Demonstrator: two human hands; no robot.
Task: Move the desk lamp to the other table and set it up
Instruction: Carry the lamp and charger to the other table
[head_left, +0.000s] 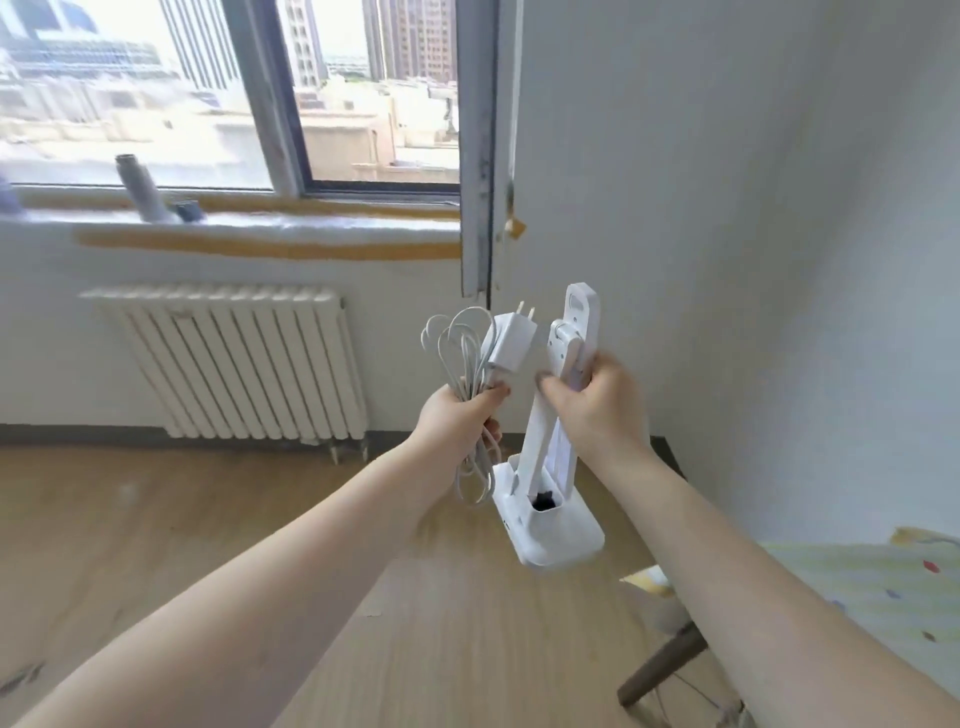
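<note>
The white folding desk lamp (550, 462) was off any surface, carried in mid-air in front of the radiator (228, 364) and somewhat to its right, above bare wooden floor (156, 519). The right hand (597, 405) was clenched around the lamp's folded arm near the hinge, so the base hung below, tilted toward the camera. The left hand (457, 415) gripped the bundled white cord (457, 353), with the plug adapter (511, 340) sticking up above the fist, prongs pointing upward, just beside the lamp's arm. Judging by this, the pick-up and the gathering of the cord were done and the carrying leg was in progress. No desk was clearly in view; a dark wooden leg (660, 670) and a patterned cloth (857, 597) showed at the lower right of the lamp, but whether these belonged to the destination could not be told. Left to do, apparently: set the base down, unfold the arm, uncoil the cord and plug it in.
</note>
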